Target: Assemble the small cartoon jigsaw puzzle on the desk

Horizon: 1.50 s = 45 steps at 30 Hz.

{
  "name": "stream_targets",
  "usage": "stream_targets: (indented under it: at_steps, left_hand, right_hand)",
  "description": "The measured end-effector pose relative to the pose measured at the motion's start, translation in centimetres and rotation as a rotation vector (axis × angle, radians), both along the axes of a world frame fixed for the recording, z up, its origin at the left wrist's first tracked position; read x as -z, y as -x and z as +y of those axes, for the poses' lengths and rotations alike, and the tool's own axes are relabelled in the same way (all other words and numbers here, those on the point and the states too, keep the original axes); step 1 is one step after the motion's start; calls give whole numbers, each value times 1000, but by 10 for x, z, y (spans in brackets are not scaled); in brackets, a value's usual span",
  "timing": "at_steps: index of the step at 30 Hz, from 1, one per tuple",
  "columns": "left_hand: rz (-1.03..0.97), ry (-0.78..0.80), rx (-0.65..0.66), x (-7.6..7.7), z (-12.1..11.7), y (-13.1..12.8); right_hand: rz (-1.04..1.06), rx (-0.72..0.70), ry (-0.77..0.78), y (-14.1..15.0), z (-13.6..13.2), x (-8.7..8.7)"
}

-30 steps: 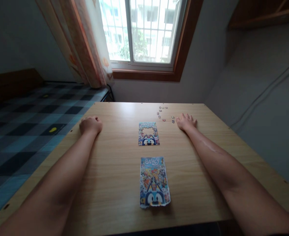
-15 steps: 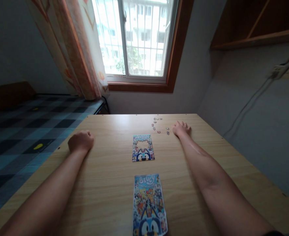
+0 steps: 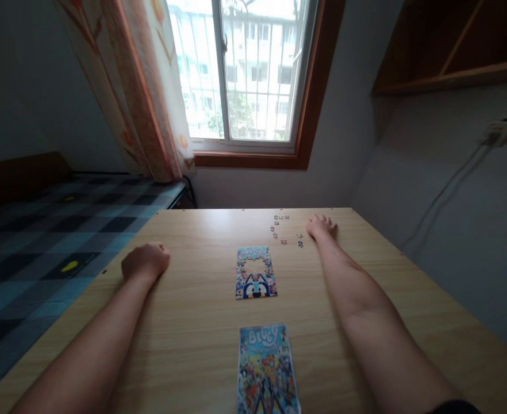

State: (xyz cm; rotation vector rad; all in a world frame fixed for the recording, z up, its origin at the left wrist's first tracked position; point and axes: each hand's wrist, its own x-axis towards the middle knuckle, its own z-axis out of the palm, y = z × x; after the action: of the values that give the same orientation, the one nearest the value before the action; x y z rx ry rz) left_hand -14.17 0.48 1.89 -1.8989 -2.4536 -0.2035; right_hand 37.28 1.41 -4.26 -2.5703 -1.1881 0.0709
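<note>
My left hand (image 3: 146, 260) rests on the left part of the table, curled into a fist, with nothing visible in it. On the far right, my right hand (image 3: 321, 226) lies on the wood, fingers spread and holding nothing. Just left of it are several loose jigsaw pieces (image 3: 300, 244) in a scattered curve. Between my hands lies a partly filled jigsaw puzzle (image 3: 256, 289) with a blue cartoon dog at its bottom and a jagged gap in its upper middle. Nearer to me is a printed Bluey picture sheet (image 3: 267, 362), its lower part cut off by the view.
The light wooden table (image 3: 184, 322) reaches toward a window (image 3: 257, 75) with a patterned curtain (image 3: 137, 92) at its left. A bed with a checked cover (image 3: 33, 259) adjoins the left side. A wooden shelf (image 3: 456, 77) and a cable (image 3: 452, 178) are on the right wall.
The camera has tilted slightly upward, so the table and everything on it sit lower in view. Both hands keep their places and poses; the puzzle and pieces have not moved on the table.
</note>
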Motion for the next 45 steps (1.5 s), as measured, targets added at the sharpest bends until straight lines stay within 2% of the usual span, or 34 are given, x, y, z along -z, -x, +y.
stream_targets:
  at_steps: [5,9,13,16,21,23,26,34,45]
  left_hand:
    - [2,-12,-2,1,2,1]
    - [3,-13,-3,3,4,1]
    - [12,-24,1,3,3,1]
    - [17,-23,-5,3,2,1]
    - [21,-25,-8,3,0,1]
    - [23,-28,-12,3,-1,1]
    - [26,-24,-9,2,-2,0]
    - [18,-39,2,4,1,3]
    - [21,-52,17,4,0,4]
  right_hand:
    - [6,18,-38,-5,12,1]
    - [7,-12,-78,-7,11,1]
    - [-39,-95,-168,0,6,-10]
    - [-112,-267,-242,15,6,-29]
    - [-171,-714,-210,53,10,-59]
    - [-184,-839,-173,68,10,-63]
    - [-201,-934,-125,81,11,-63]
    - [-182,-959,-55,84,12,-48]
    - [-77,-939,-118,89,4,-49]
